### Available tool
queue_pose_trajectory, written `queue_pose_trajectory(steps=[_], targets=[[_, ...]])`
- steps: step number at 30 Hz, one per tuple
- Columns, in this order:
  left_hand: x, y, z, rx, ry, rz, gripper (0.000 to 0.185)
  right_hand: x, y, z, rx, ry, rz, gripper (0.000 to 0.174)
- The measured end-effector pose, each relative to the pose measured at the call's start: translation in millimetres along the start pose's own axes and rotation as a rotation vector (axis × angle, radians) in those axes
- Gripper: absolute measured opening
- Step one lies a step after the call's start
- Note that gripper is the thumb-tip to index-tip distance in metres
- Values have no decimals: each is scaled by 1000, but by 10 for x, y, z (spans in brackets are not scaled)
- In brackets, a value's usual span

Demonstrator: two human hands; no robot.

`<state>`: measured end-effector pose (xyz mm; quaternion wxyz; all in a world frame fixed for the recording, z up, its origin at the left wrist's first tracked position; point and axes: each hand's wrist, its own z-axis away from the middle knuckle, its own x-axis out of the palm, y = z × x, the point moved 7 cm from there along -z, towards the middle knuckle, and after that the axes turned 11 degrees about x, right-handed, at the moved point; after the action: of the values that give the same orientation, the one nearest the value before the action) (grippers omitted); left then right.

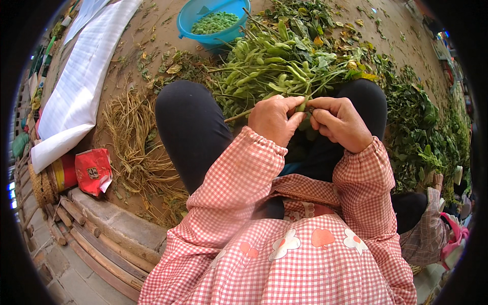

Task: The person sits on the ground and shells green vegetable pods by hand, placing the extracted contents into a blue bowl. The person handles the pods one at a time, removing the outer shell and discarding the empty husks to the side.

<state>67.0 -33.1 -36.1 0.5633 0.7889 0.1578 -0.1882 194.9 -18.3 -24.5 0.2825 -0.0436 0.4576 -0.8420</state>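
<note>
Between the knees, my left hand (275,119) and my right hand (340,121) meet fingertip to fingertip. My left thumb and fingers pinch a green soybean pod (302,105). The right thumb and forefinger close on its other side, at a small dark bit that is partly hidden. Just beyond both hands lies a heap of soybean stalks with green pods (263,63). A blue plastic basin (213,38) behind the heap holds loose shelled green beans (215,23).
Bare stalks (133,141) lie left of my left knee. Farther left are a white sheet (76,87), a red packet (93,171) and wooden poles (106,263). Leafy plants (411,114) spread at right, near another person's checked sleeve (427,232). A stone ledge (114,219) runs at lower left.
</note>
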Motion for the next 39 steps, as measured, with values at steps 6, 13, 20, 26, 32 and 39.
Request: queue_pose_trajectory(steps=[6,13,20,26,32,39], targets=[[35,-11,3,13,-7,52,30,-23,-107,41,-174,93,300,18],[245,-325,156,-582,-59,802,25,40,-238,72,-365,94,494,20],[404,-403,168,-622,-172,660,19,-309,-428,-237,-229,175,507,20],[497,-442,275,-825,-200,967,27,-272,-446,-886,-298,390,896,34],[447,-455,354,-901,17,1241,36,-451,-443,-824,-217,338,653,32],[182,-610,202,-875,201,1024,44,-601,-569,-419,-444,401,335,23]])
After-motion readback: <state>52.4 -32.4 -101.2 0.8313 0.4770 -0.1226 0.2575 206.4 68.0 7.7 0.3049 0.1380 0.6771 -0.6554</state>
